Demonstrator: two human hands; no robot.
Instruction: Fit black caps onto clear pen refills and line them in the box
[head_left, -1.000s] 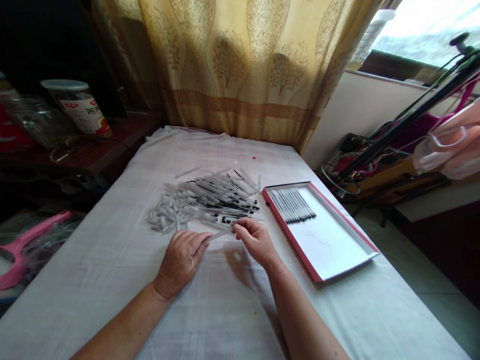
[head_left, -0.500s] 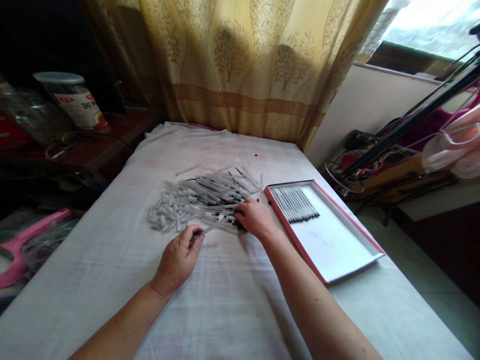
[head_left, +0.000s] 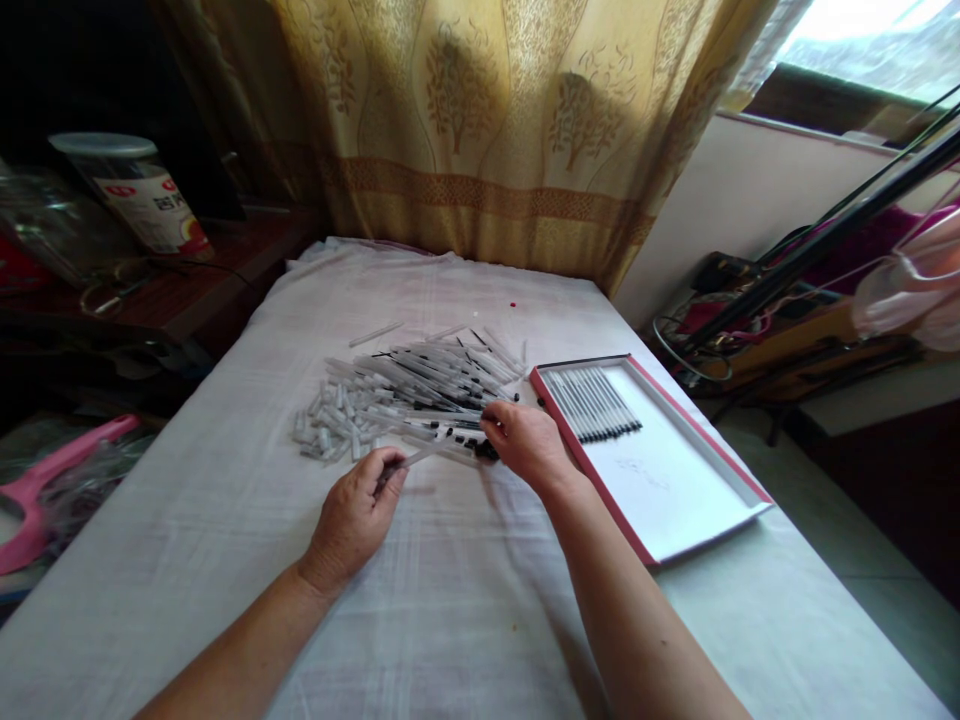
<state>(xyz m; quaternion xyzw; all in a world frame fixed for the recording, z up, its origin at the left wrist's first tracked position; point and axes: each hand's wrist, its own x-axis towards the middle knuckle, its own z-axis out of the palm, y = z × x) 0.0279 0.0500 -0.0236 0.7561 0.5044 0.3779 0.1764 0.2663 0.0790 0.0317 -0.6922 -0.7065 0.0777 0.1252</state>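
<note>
My left hand (head_left: pixel 356 515) pinches one end of a clear plastic pen tube (head_left: pixel 421 455), which slants up to the right just over the white cloth. My right hand (head_left: pixel 529 445) rests at the near edge of the pile of clear tubes and black pen parts (head_left: pixel 420 390), fingers curled onto small black pieces; what they grip is hidden. A heap of short clear caps (head_left: pixel 330 425) lies at the pile's left. Right of my right hand sits a red-rimmed white box lid (head_left: pixel 679 490) with a row of black refills (head_left: pixel 592 403) at its far end.
The white cloth-covered table (head_left: pixel 450 600) runs back to a yellow curtain (head_left: pixel 495 130). A dark shelf at left carries a labelled jar (head_left: pixel 139 195). A pink plastic tool (head_left: pixel 45 485) lies low at left. Cables and a black stand (head_left: pixel 817 240) crowd the right.
My right hand let go of the tube's far end and reached forward to the pile's near edge. My left hand kept hold of the tube and barely moved.
</note>
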